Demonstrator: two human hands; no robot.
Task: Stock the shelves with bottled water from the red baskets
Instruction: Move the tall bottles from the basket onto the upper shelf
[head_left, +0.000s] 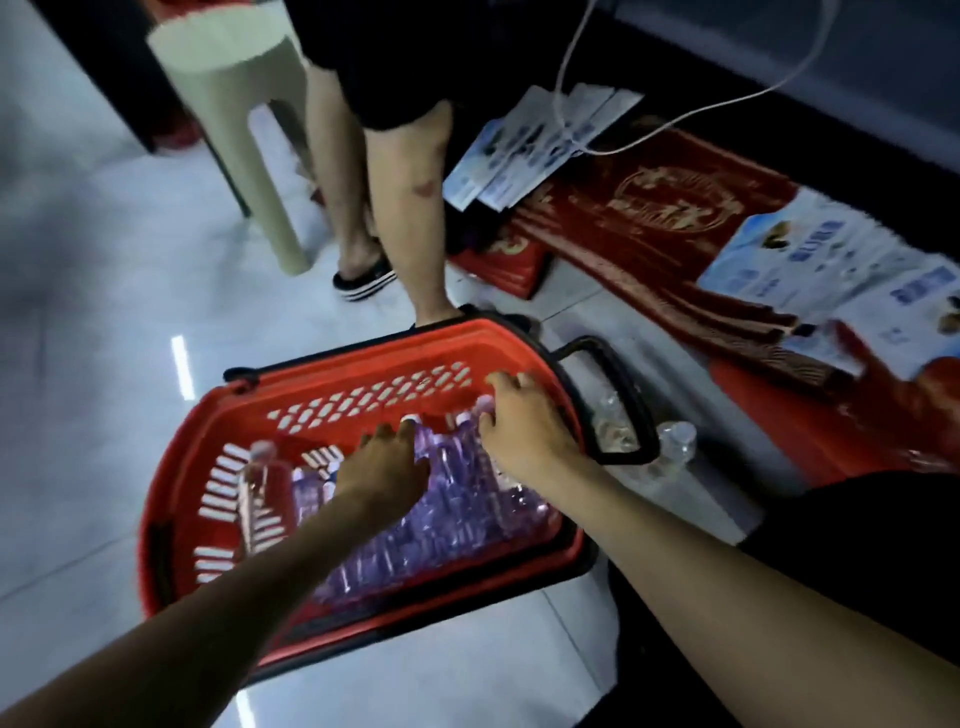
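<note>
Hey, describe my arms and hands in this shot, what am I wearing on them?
The left forearm and right forearm have no sleeves in view. The left hand and right hand wear no gloves, and no watch, bracelet or ring shows, though the picture is dim and blurred.
</note>
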